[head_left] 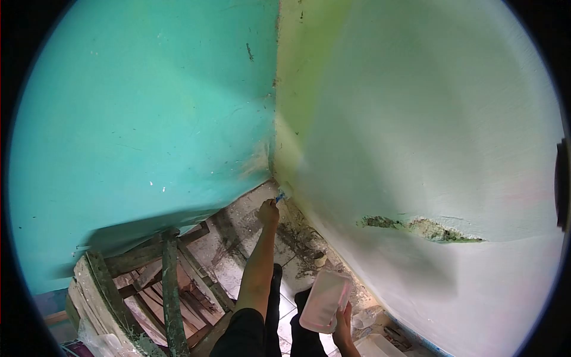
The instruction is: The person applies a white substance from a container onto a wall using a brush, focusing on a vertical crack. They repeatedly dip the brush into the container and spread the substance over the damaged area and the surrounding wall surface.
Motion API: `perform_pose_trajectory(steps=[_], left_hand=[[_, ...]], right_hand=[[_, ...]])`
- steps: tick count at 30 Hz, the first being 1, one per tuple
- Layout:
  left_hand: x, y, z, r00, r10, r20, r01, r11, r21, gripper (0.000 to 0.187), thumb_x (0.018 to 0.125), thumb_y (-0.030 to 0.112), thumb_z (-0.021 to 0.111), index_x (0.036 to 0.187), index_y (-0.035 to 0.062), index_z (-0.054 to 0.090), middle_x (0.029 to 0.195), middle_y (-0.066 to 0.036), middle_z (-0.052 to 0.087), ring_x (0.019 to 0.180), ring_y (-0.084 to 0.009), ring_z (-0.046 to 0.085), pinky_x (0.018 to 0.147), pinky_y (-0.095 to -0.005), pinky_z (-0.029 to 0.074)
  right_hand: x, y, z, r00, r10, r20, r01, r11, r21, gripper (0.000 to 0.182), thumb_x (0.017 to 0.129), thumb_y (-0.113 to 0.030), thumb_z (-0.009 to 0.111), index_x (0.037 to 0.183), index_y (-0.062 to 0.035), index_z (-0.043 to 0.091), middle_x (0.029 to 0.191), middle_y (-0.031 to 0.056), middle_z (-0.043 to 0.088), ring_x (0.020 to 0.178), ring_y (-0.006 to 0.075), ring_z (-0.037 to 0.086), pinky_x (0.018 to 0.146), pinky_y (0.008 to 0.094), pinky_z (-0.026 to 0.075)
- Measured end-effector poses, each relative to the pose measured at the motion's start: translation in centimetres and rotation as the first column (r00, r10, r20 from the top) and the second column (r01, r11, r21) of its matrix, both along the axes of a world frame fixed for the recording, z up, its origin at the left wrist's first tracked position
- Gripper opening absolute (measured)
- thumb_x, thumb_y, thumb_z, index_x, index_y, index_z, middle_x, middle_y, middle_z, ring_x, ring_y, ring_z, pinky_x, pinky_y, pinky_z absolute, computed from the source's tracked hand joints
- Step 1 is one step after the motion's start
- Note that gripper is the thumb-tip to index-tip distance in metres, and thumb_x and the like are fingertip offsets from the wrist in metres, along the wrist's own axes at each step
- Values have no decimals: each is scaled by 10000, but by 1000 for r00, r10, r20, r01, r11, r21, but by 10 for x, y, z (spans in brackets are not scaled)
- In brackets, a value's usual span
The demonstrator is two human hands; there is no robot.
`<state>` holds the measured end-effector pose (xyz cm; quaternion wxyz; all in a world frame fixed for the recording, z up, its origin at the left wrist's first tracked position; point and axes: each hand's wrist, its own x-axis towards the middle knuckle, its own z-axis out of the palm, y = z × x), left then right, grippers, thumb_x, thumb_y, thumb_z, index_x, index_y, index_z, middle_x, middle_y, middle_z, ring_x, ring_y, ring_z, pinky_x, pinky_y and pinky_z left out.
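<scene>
My left hand (269,213) reaches low into the corner, its fingers closed round the blue handle of what looks like a small paint roller (285,190). The pale head is against or very near the foot of the whitish wall (410,137); its exact shape is blurred. In my right hand (343,324) is a rectangular translucent plastic container (321,297), held by its right side close to my legs. Something pale and pinkish shows inside it. Part of the right hand's fingers is hidden beneath the container.
A worn wooden frame (171,291) stands at the left against the turquoise wall (154,119). A broken gap (440,230) runs across the whitish wall. Dirt and debris (297,238) lie on the tiled floor. A plastic tub (377,345) and clear plastic (366,317) are at lower right.
</scene>
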<state>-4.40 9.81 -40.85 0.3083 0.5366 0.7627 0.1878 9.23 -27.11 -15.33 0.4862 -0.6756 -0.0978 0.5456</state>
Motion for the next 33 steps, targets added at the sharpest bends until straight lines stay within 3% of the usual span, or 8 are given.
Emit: perform_pose_trajectory(steps=[5, 8, 13, 17, 21, 26, 29, 33], left_hand=[[19, 25, 27, 946, -129, -297, 120, 992, -47, 233, 928, 263, 541, 995, 102, 696, 879, -105, 688, 798, -319, 668, 736, -461, 464], [20, 17, 122, 951, -85, -299, 114, 990, 81, 203, 920, 231, 551, 954, 90, 694, 841, -83, 690, 776, -307, 671, 729, -461, 443], [-5, -7, 293, 991, -83, 107, 25, 887, 461, 164, 914, 152, 588, 947, 22, 684, 808, -98, 685, 714, -279, 656, 678, -398, 465], [-19, -15, 344, 855, -232, 464, -88, 817, 570, 213, 946, 164, 602, 1025, -20, 675, 806, -110, 670, 703, -189, 637, 665, -297, 477], [-7, -13, 309, 801, -270, 534, -98, 821, 563, 198, 944, 130, 606, 1021, -43, 666, 792, -111, 653, 680, -161, 580, 641, -302, 465], [9, -32, 137, 829, -170, 532, -64, 917, 394, 197, 942, 153, 608, 1046, 1, 678, 861, -124, 681, 707, -201, 631, 645, -319, 483], [8, -46, 33, 947, -59, 314, -63, 930, 362, 215, 933, 198, 600, 1047, 42, 695, 886, -159, 689, 741, -281, 664, 662, -384, 507], [18, -43, 14, 999, -43, 12, 43, 999, 24, 222, 916, 229, 576, 986, 62, 704, 900, -161, 686, 779, -347, 660, 688, -456, 505]], right_hand=[[-2, 1, 7, 1000, -11, -19, 12, 1000, 26, 608, 1010, -332, 461, 1457, -18, 193, 1384, 171, 388, 1268, 247, 412, 1062, 395, 352], [-7, 8, 14, 1000, -19, -17, 19, 999, 51, 613, 1010, -342, 463, 1456, -17, 196, 1383, 170, 388, 1267, 247, 414, 1058, 398, 357], [-14, 14, 20, 1000, -2, -31, 4, 998, 60, 625, 1005, -365, 471, 1455, -20, 206, 1381, 166, 389, 1262, 244, 419, 1056, 395, 359], [-20, 24, 31, 999, 5, -40, -3, 998, 69, 630, 1001, -376, 474, 1449, -18, 213, 1374, 164, 393, 1258, 239, 420, 1058, 388, 354], [-20, 26, 29, 1000, 14, -15, -12, 994, 105, 615, 1005, -367, 469, 1442, -13, 219, 1367, 164, 398, 1253, 234, 423, 1058, 383, 352], [-17, 23, 25, 1000, 6, 25, -8, 995, 100, 591, 1015, -330, 452, 1450, -18, 201, 1365, 164, 400, 1251, 235, 425, 1049, 388, 360], [-18, 23, 30, 1000, 9, 28, -11, 997, 79, 590, 1018, -320, 446, 1456, -19, 190, 1368, 164, 399, 1251, 237, 425, 1048, 386, 359], [-18, 18, 34, 999, -2, 37, -1, 998, 59, 596, 1016, -322, 452, 1459, -19, 193, 1375, 166, 395, 1261, 240, 418, 1053, 382, 353]])
